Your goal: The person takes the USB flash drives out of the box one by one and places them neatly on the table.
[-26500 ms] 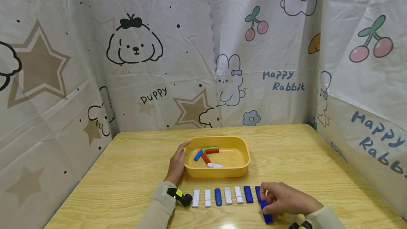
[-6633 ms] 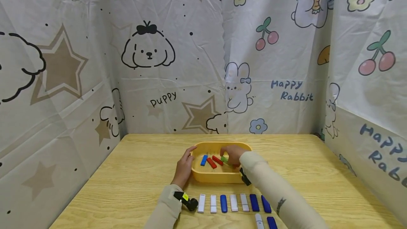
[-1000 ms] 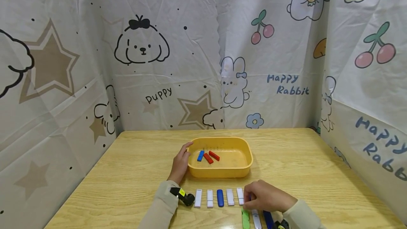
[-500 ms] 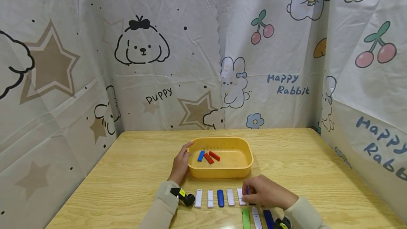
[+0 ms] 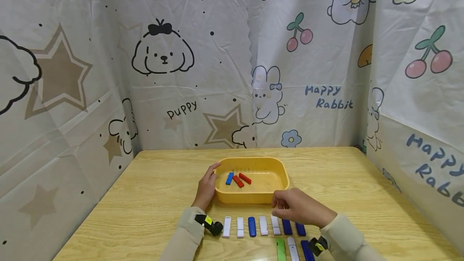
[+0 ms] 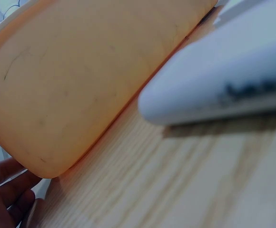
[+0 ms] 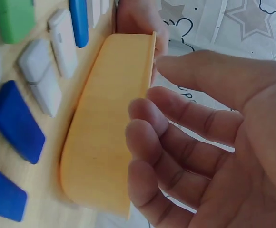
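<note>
My left hand [image 5: 206, 186] holds the left end of the yellow plastic bin [image 5: 251, 199], fingers at its rim and side. Inside lie a blue USB stick [image 5: 229, 179] and two red USB sticks [image 5: 238, 181]. My right hand [image 5: 302, 207] hovers in front of the bin's near right corner, fingers loosely bent and holding nothing. Below it runs a row of white and blue USB sticks, with two dark blue ones [image 5: 286, 226] at its right end. A second row nearer me has a green stick [image 5: 280, 249], a white one [image 5: 293, 249] and a dark blue one [image 5: 307, 250].
The wooden table [image 5: 163, 196] is enclosed by printed cloth curtains [image 5: 214, 71] at the back and sides. A white stick [image 6: 214, 80] looms blurred beside the left wrist camera. Black cameras are strapped to both wrists.
Over the longer span, a white and a green stick went from bin to near row. In the last second, my right hand rose from the dark blue sticks toward the bin; my left stayed.
</note>
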Tool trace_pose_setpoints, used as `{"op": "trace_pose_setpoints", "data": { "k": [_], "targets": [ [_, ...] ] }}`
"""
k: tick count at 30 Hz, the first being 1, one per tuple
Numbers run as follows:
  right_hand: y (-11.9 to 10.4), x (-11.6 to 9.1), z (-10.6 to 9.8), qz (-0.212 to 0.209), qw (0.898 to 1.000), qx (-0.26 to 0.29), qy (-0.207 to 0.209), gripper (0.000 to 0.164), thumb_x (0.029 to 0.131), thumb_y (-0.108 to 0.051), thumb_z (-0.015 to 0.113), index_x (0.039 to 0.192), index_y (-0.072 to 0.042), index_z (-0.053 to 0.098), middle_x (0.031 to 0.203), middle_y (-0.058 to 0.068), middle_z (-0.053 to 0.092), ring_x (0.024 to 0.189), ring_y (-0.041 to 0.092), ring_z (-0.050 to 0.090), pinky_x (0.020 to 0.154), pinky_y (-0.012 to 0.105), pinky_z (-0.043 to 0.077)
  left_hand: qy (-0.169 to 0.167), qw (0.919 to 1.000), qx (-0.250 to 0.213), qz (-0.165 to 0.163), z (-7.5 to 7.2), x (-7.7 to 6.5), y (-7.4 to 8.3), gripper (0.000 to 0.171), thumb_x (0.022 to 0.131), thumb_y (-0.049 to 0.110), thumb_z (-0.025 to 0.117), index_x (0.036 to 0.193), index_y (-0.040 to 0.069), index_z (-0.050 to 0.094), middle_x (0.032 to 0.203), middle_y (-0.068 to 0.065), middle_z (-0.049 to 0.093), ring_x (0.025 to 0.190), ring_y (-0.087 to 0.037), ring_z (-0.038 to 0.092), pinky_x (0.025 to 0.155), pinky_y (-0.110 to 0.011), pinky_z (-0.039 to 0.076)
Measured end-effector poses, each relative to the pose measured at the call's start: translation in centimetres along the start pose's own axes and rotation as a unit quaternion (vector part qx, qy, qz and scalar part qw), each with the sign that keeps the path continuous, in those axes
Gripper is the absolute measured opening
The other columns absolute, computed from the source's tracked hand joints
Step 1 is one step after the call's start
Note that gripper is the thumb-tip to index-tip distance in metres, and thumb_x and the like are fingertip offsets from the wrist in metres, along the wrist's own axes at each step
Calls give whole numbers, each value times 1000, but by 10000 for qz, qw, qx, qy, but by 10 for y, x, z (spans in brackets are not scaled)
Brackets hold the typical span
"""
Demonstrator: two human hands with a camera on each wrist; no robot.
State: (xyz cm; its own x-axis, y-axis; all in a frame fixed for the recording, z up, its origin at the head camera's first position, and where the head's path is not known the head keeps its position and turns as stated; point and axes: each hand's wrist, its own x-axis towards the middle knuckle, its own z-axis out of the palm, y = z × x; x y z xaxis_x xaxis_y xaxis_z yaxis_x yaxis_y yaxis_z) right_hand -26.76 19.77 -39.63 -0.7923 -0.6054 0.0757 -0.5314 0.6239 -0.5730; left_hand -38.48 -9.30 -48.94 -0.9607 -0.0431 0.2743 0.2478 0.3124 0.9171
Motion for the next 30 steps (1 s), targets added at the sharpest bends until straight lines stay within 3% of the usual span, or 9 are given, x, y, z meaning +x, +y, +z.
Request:
{"op": "trace_pose_setpoints", "data": {
  "k": [10, 23, 30],
  "targets": [
    [-7, 25, -6, -265, 9985, -356, 336, 13, 89, -22, 69, 97, -13, 64, 74, -8, 58, 63, 12, 54, 58, 24, 48, -17, 10000, -62, -63, 0, -1, 0, 41, 98, 16, 40, 135, 27, 55, 143, -2, 48, 118, -25, 47, 104, -47, 36],
    [-4, 63, -2, 216, 9961, -595, 613, 13, 88, -18, 69, 99, -13, 64, 78, -5, 59, 64, 12, 53, 59, 26, 48, 45, 10000, -36, -46, 1, 0, 0, 42, 97, 15, 40, 135, 25, 55, 143, -5, 49, 121, -26, 48, 104, -50, 37],
    [5, 81, 2, 264, 9953, -701, 619, 19, 88, -13, 68, 104, -5, 63, 79, -2, 59, 65, 13, 53, 61, 28, 48, 57, 10000, 38, 36, -1, -1, 2, 41, 97, 15, 40, 134, 25, 56, 141, -6, 50, 119, -25, 49, 102, -48, 38]
  ]
}}
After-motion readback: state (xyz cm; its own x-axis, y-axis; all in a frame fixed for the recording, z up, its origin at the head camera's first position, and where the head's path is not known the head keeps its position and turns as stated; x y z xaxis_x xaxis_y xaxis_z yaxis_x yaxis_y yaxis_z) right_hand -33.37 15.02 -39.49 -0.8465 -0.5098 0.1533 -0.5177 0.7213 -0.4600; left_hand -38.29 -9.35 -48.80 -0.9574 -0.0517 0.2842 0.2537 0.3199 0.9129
